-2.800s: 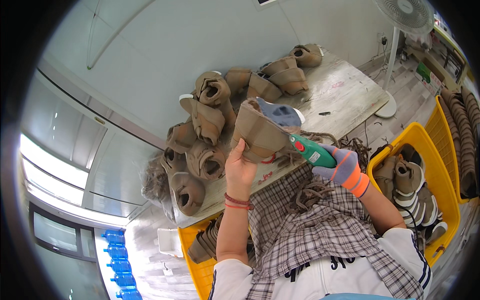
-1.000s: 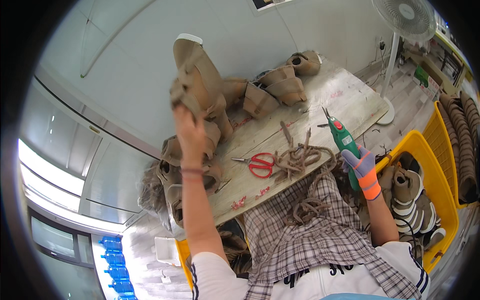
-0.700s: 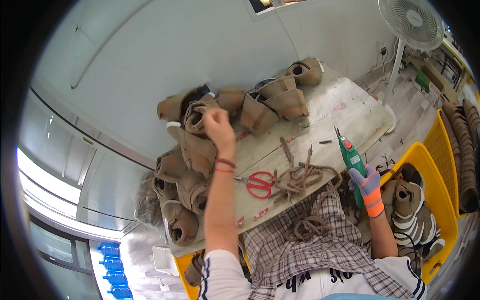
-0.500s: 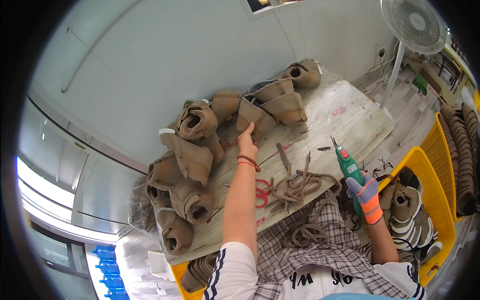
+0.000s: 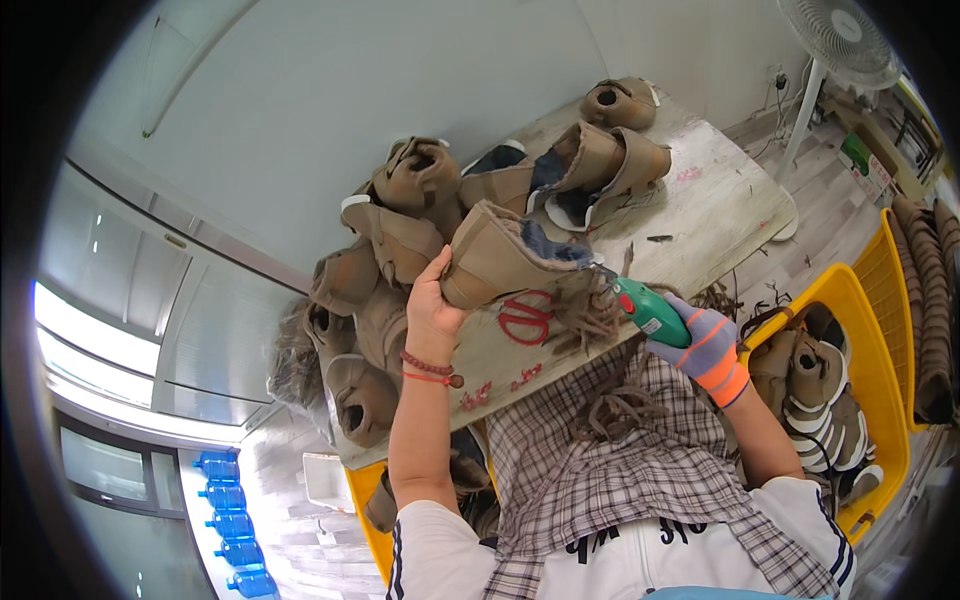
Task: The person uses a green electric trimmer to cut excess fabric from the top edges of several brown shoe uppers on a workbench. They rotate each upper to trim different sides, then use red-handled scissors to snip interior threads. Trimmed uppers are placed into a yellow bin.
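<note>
My bare left hand grips a brown shoe upper with dark fuzzy lining, lifted over the table and tilted with its opening toward the right. In my gloved right hand is a green handheld electric cutter. Its tip meets the lined edge of the upper, or comes very near it; I cannot tell if they touch. Beneath, red-handled scissors lie beside a tangle of brown trimmed strips. More brown uppers are heaped along the table's far and left sides.
The worn wooden table stands against a pale wall. At right, a yellow basket holds shoes with white edges; rolled brown pieces fill another. A standing fan is at the far right. More strips lie on my plaid apron.
My left hand has taken an upper from the heap and brought it nearer. My right hand has moved the cutter left to the upper's edge. The view has shifted slightly.
</note>
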{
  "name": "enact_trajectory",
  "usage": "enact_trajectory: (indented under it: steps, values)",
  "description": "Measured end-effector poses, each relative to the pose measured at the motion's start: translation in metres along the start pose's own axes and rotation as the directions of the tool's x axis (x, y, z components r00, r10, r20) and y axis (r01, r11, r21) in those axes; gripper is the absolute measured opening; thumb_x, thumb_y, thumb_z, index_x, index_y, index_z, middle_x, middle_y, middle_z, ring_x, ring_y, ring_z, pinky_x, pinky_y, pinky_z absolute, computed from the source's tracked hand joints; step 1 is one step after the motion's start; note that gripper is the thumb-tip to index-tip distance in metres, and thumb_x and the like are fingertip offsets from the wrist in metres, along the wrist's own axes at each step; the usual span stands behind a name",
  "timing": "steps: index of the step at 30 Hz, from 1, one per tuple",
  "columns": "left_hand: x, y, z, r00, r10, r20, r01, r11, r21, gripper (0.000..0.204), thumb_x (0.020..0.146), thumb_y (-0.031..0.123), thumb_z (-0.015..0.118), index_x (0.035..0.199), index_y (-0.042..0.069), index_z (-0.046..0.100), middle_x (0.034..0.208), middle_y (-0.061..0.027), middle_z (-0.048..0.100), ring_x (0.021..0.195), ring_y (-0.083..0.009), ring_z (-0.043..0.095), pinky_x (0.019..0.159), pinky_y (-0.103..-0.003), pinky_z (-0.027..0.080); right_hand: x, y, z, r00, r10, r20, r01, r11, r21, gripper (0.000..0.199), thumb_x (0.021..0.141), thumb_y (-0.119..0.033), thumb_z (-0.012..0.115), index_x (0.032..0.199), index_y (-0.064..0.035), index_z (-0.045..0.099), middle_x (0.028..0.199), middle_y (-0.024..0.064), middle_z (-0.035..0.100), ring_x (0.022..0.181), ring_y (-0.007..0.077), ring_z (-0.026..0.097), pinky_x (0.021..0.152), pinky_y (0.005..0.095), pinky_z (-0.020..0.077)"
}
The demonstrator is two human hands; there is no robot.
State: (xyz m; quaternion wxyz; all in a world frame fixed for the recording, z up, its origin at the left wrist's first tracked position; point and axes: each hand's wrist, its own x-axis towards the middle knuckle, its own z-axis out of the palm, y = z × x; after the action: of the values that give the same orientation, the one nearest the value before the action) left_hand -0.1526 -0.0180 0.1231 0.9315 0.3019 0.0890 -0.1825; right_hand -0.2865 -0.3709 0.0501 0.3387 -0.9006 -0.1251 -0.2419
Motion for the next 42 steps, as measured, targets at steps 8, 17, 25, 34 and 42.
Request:
enact_trajectory:
  steps: [8,17,25,34,42]
  values:
    - [-0.053,-0.01,0.004,0.993,-0.054,-0.104,0.043,0.993,-0.106,0.032,0.094,0.014,0.052,0.12,-0.004,0.051,0.121,-0.0201,0.057,0.109,-0.0337,0.058,0.093,-0.05,0.048,-0.018,-0.014,-0.013,0.966,-0.247,-0.069,0.237,0.963,-0.132,0.069,0.06,-0.041,0.082,0.115,-0.0052,0.06,0.062,0.0086,0.055,0.054,0.027,0.055,0.051,0.0354,0.0445]
    - [-0.064,-0.024,0.005,0.993,-0.07,-0.095,0.056,0.988,-0.141,0.031,0.094,0.015,0.051,0.118,-0.004,0.051,0.12,-0.0196,0.058,0.107,-0.0351,0.058,0.091,-0.051,0.049,-0.032,-0.018,-0.021,0.97,-0.236,-0.064,0.228,0.966,-0.12,0.067,0.061,-0.043,0.081,0.111,-0.0041,0.062,0.061,0.0091,0.057,0.052,0.0268,0.057,0.05,0.0346,0.0459]
    - [-0.065,-0.037,0.006,0.992,-0.068,-0.11,0.052,0.988,-0.144,0.03,0.094,0.014,0.05,0.118,-0.004,0.052,0.119,-0.0195,0.058,0.108,-0.0345,0.058,0.092,-0.05,0.048,-0.034,-0.019,-0.022,0.958,-0.267,-0.106,0.263,0.963,-0.053,0.066,0.059,-0.043,0.083,0.11,-0.0066,0.063,0.06,0.0084,0.056,0.051,0.0261,0.056,0.049,0.0338,0.0451]
    - [-0.073,-0.068,0.027,1.0,0.012,0.001,-0.011,0.994,-0.107,0.035,0.096,0.015,0.048,0.126,-0.003,0.047,0.129,-0.0184,0.052,0.119,-0.0334,0.051,0.102,-0.051,0.04,-0.03,-0.027,-0.02,0.958,-0.251,-0.142,0.259,0.965,0.039,0.068,0.059,-0.039,0.084,0.113,-0.0046,0.062,0.065,0.0093,0.059,0.055,0.0263,0.058,0.051,0.0331,0.0469]
    - [-0.091,-0.097,0.047,0.949,0.222,0.226,-0.219,0.975,-0.04,0.036,0.094,0.01,0.052,0.129,0.001,0.046,0.132,-0.012,0.05,0.121,-0.0294,0.048,0.105,-0.048,0.039,-0.025,-0.044,-0.031,0.999,0.039,0.011,-0.04,0.944,0.326,0.067,0.061,-0.037,0.084,0.114,-0.0021,0.063,0.077,0.014,0.067,0.065,0.0243,0.065,0.06,0.0305,0.0518]
